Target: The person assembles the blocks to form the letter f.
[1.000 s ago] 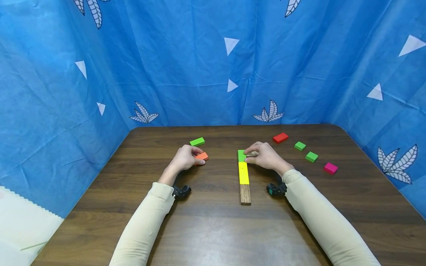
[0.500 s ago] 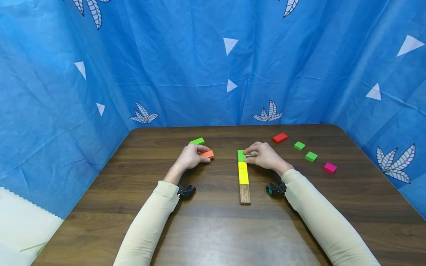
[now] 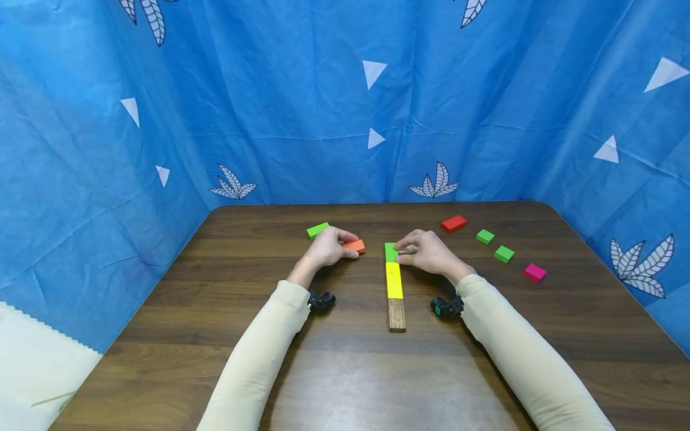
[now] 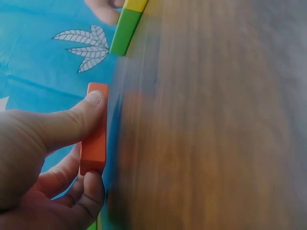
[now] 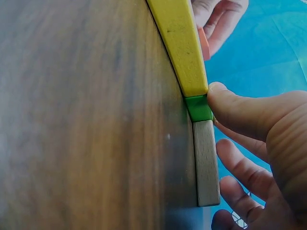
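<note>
My left hand (image 3: pixel 327 246) pinches an orange block (image 4: pixel 96 139) between thumb and fingers, low over the table. To its right stands a straight row: a dark brown wood block (image 3: pixel 397 315) nearest me, a yellow block (image 3: pixel 395 281), then a green block (image 3: pixel 390 252) at the far end. My right hand (image 3: pixel 428 252) holds the green block, thumb tip by its seam with the yellow one. A light wood block (image 5: pixel 206 163) extends right from the green block, under the right hand's fingers.
A light green block (image 3: pixel 317 230) lies behind the left hand. On the right are a red block (image 3: pixel 454 223), two small green blocks, the nearer green block (image 3: pixel 504 254) among them, and a pink block (image 3: pixel 535 272). A blue curtain (image 3: pixel 323 108) hangs behind the wooden table (image 3: pixel 334 371).
My left hand has moved right with the orange block, closer to the row. The right hand and the row of blocks have stayed in place.
</note>
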A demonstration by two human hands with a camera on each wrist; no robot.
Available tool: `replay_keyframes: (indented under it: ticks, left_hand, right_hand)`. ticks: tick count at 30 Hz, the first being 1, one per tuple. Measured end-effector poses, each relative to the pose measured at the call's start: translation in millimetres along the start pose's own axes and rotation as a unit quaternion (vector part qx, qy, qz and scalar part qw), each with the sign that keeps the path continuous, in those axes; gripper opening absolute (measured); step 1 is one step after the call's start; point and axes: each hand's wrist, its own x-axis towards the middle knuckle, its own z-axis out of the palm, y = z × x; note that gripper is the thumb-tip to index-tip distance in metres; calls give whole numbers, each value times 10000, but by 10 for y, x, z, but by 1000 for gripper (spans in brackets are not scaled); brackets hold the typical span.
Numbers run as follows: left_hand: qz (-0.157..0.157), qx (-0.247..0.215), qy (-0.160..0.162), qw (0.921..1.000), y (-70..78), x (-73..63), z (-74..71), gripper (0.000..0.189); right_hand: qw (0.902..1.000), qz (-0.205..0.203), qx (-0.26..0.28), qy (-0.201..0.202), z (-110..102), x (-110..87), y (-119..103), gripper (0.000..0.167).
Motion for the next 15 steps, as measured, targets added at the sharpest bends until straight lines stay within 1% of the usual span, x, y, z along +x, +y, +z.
replay_keyframes:
  ticks: [9,15]
  left_hand:
    - [67,-60,-131,9999,82,91,88,42]
    - [67,62,-198,9998,124,153,146,42]
  right_hand:
    - [10000,43,-11,7,-3,11,-4,34]
    - [10000,44,-47,-12,2,15,-7,34]
